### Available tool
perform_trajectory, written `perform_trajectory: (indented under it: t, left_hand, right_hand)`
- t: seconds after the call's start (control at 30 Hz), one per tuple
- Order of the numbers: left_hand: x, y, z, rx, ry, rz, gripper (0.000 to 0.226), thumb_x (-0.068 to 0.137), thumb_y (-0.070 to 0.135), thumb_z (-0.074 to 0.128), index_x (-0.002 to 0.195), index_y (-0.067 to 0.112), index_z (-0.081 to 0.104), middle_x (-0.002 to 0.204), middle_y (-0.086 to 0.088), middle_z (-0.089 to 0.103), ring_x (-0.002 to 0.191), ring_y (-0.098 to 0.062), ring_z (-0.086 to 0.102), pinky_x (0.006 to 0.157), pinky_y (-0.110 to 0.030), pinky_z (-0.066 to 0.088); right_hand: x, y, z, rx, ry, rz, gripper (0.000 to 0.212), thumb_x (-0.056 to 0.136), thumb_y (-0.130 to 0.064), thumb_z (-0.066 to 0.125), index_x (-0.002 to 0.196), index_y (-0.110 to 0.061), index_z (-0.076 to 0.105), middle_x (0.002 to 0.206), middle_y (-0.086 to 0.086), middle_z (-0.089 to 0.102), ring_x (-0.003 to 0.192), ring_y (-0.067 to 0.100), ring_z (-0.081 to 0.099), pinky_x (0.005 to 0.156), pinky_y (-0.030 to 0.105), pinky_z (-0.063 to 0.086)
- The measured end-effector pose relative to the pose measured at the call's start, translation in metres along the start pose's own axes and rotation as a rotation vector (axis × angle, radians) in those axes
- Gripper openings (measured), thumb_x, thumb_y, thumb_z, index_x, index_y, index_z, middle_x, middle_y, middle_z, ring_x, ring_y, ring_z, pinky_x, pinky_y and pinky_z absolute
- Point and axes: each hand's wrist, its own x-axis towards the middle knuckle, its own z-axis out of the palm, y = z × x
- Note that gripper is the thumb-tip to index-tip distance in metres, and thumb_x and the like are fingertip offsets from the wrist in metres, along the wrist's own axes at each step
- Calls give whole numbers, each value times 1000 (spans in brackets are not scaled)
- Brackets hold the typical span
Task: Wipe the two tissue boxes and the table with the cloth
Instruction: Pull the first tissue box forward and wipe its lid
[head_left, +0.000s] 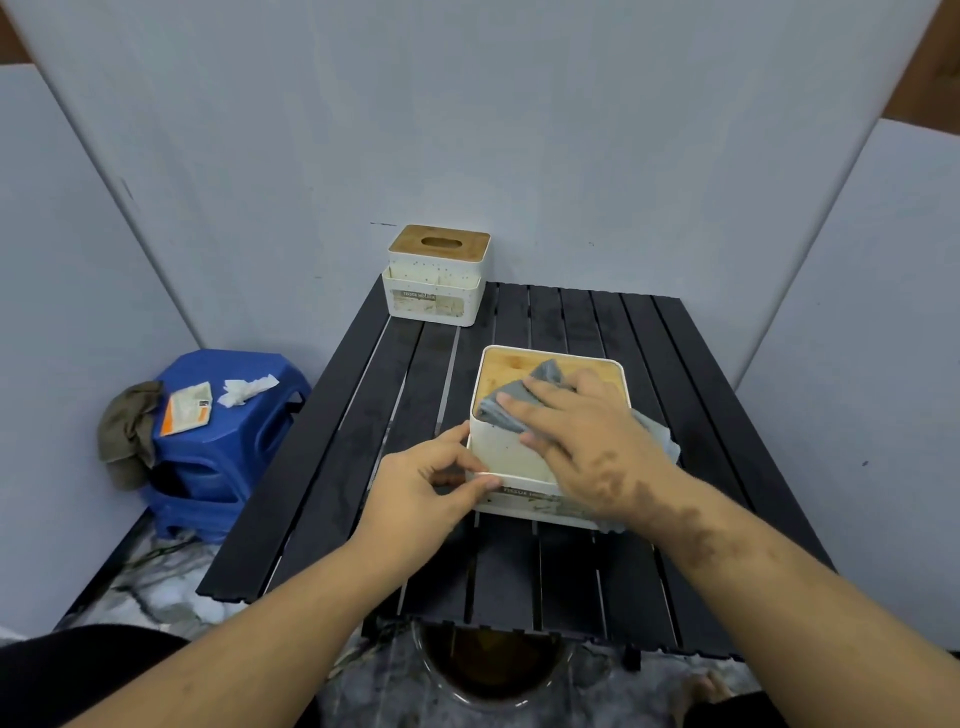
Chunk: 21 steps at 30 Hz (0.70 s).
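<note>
A white tissue box (506, 449) with a wooden lid stands in the middle of the black slatted table (353, 457). My right hand (582, 436) lies flat over its near top edge, pressing a grey cloth (509, 402) onto the lid and front wall. My left hand (431, 480) pinches the box's lower left front corner between thumb and fingers. A second white tissue box (436, 278) with a wooden slotted lid stands apart at the table's far left corner; its front is speckled with dirt.
Left of the table are stacked blue plastic stools (218, 447) bearing an orange-white packet (186, 408), crumpled tissue (247, 389) and a brownish rag (127, 431). Grey panels enclose the space. A glass bowl (493, 670) sits on the floor below the near table edge.
</note>
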Motion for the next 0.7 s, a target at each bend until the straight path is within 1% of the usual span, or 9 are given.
perform_trajectory:
  t: [0.1,0.17,0.3,0.37,0.43,0.5,0.53,0.67,0.7]
  left_hand:
    - [2,0,0,14,2,-44,20,83,0,83,77,18,77,135,14,68,100,-13,77,89,-43,64]
    - [1,0,0,3,-4,-38,18,83,0,83,76,15,76,132,15,70,99,-16,77,89,-45,63]
    - [0,1,-1,-6,-11,-7,11,83,0,83,79,8,76,127,20,72,97,-20,77,91,-42,63]
    - [0,2,-2,3,-11,-18,14,83,1,83,79,13,77,128,21,72,98,-18,78,90,-41,63]
    - [1,3,-3,9,-12,-30,15,83,1,84,78,14,78,127,25,71,97,-17,78,88,-40,64]
    - [1,4,-3,19,-22,-36,12,83,1,83,79,10,77,124,29,71,95,-15,77,86,-39,64]
    - [1,3,-3,24,-24,-34,10,84,1,83,79,8,77,124,28,71,95,-14,77,85,-37,64]
    - [0,-2,-4,51,1,-18,12,83,5,85,79,12,77,125,7,75,87,-15,77,80,-30,61]
    - [-1,-2,-5,56,6,-16,13,82,6,86,78,14,77,123,7,76,85,-16,77,78,-28,60]
  right_hand:
    - [2,21,-11,108,36,122,48,97,-42,33,142,-35,49,146,-11,50,113,18,41,105,40,34]
    - [4,10,-11,88,31,153,45,101,-41,33,143,-35,47,150,-10,46,119,20,38,108,39,28]
    - [10,-18,0,-6,-63,81,62,93,-55,13,146,-38,41,151,0,45,115,24,38,102,41,32]
    - [14,-6,-3,-11,-97,91,63,89,-65,13,146,-49,34,154,-5,39,117,23,35,106,40,28]
    - [16,8,-6,-85,-110,61,65,83,-75,12,146,-59,20,156,-8,30,123,23,31,107,41,23]
    - [21,16,-7,-125,-142,14,64,83,-76,11,146,-61,11,157,-6,26,127,23,28,109,44,24]
    - [23,16,-8,-99,-157,-10,63,85,-73,9,147,-59,12,155,-5,28,128,22,28,111,43,25]
    - [23,4,-2,-59,-142,-113,56,94,-61,13,149,-53,19,152,4,36,126,23,33,108,40,28]
    - [23,3,0,-52,-140,-146,54,95,-60,16,149,-53,20,152,5,38,124,23,35,105,39,29]
